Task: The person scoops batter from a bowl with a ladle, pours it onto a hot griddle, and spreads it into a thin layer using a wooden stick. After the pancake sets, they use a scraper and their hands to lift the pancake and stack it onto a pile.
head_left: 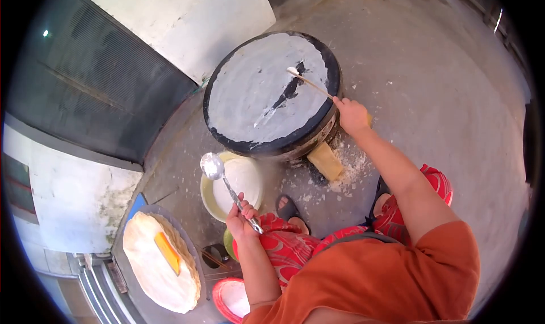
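My right hand [353, 116] is closed around a thin wooden stick [315, 86], whose far end carries a white blob and meets the top of a round black griddle [336, 74]. A thin whitish layer of batter [244, 91] covers most of that griddle, with dark bare streaks near the stick. In my left hand [241, 217] is a metal ladle [213, 166], gripped by its handle, bowl pointing up and away. Below the ladle stands a pale bucket [208, 202] of white batter [244, 179].
At the lower left, a stack of flat round pancakes [164, 284] bears a yellow-orange scraper-like piece [167, 253]. A red-rimmed bowl [218, 301] sits by my left forearm. A yellowish block [325, 160] and scattered crumbs lie under the griddle. A white wall [187, 23] rises behind.
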### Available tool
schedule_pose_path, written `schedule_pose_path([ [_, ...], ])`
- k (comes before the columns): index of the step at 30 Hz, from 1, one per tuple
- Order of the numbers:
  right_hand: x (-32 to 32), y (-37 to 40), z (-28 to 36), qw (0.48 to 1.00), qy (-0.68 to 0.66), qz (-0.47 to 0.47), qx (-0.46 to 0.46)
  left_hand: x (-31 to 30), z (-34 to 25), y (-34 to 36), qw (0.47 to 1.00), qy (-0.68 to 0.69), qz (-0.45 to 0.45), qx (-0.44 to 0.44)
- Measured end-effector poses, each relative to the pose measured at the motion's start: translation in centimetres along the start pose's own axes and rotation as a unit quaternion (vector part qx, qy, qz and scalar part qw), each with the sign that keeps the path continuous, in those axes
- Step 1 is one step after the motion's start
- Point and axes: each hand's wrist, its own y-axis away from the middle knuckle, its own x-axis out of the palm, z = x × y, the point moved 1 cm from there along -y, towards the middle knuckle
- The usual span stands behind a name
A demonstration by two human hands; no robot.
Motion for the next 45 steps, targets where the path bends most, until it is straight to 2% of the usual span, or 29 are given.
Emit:
schedule_pose_path([
  [1, -0.5, -0.6, 0.1, 0.999, 0.006, 0.015, 0.04, 0.1, 0.1, -0.1, 1.0, -0.002, 0.004, -0.002],
  [2, -0.3, -0.4, 0.8, 0.999, 0.006, 0.013, 0.042, 0.2, 0.1, 0.0, 1.0, 0.003, -0.001, 0.004],
  [4, 0.3, 1.4, 2.4, 0.989, -0.128, -0.022, 0.067, 0.3, 0.3, 0.1, 1.0, 0.008, -0.005, 0.01],
  [5, 0.3, 2.2, 2.6, 0.991, -0.133, -0.008, -0.004, 0.4, 0.3, 0.0, 1.0, -0.003, -0.007, 0.014],
  [6, 0.2, 1.9, 2.2, 0.991, -0.134, -0.01, -0.005, 0.4, 0.3, 0.0, 1.0, -0.013, -0.01, 0.019],
  [8, 0.4, 1.0, 1.0, 0.998, -0.033, 0.037, 0.024, 0.6, 0.4, 0.1, 1.0, -0.012, -0.01, 0.012],
  [9, 0.3, -0.1, 0.3, 0.999, -0.013, 0.011, 0.041, 0.6, 0.5, 0.1, 1.0, -0.008, -0.009, 0.006],
  [13, -2.2, -1.0, -0.3, 0.996, -0.004, 0.037, 0.08, 0.3, 0.3, -0.2, 1.0, -0.008, -0.009, 0.002],
  [15, -2.5, -0.6, 0.2, 0.968, -0.11, 0.133, 0.181, 0.1, 0.2, -0.3, 1.0, -0.004, -0.006, 0.021],
  [16, -1.6, -0.8, -0.4, 0.969, -0.11, 0.132, 0.179, 0.3, 0.2, -0.3, 1.0, -0.004, -0.004, 0.022],
  [18, 1.4, -1.1, -2.7, 0.966, -0.215, 0.022, 0.142, 0.4, 0.4, -0.2, 1.0, -0.01, -0.005, 0.023],
  [19, 1.8, -1.9, -3.8, 0.965, -0.216, 0.024, 0.144, 0.4, 0.5, -0.2, 1.0, -0.012, -0.007, 0.023],
  [22, 1.8, -3.8, -6.2, 0.962, -0.222, 0.052, 0.153, 0.4, 0.5, -0.4, 1.0, -0.012, -0.004, 0.007],
  [24, 1.4, -3.7, -6.5, 0.963, -0.208, 0.123, 0.116, 0.3, 0.3, -0.4, 1.0, -0.006, -0.004, -0.003],
  [28, -0.9, -1.7, -7.0, 0.957, -0.228, 0.161, 0.082, 0.4, 0.4, -0.5, 1.0, -0.008, -0.002, 0.01],
  [30, -0.3, -0.8, -7.6, 0.941, -0.283, 0.055, 0.179, 0.3, 0.5, -0.5, 1.0, -0.023, 0.001, 0.018],
  [34, 0.2, 0.1, -2.4, 0.955, -0.22, 0.073, 0.187, 0.5, 0.5, -0.3, 1.0, -0.016, 0.003, -0.004],
  [36, 0.2, 0.8, -0.1, 0.955, -0.235, 0.12, 0.136, 0.5, 0.6, -0.3, 1.0, -0.008, 0.003, -0.015],
  [40, 0.5, 1.2, -0.7, 0.95, -0.26, 0.139, 0.099, 0.4, 0.5, -0.4, 1.0, -0.001, 0.002, -0.01],
  [42, -0.2, 1.4, -1.3, 0.959, -0.22, 0.067, 0.165, 0.3, 0.6, -0.3, 1.0, -0.027, 0.006, 0.0],
  [43, -0.1, 1.4, -0.9, 0.948, -0.22, 0.129, 0.192, 0.4, 0.7, -0.3, 1.0, -0.025, 0.005, 0.0],
  [45, -0.4, 2.5, 1.7, 0.952, -0.224, 0.14, 0.156, 0.7, 0.8, -0.2, 1.0, -0.027, -0.004, 0.008],
])
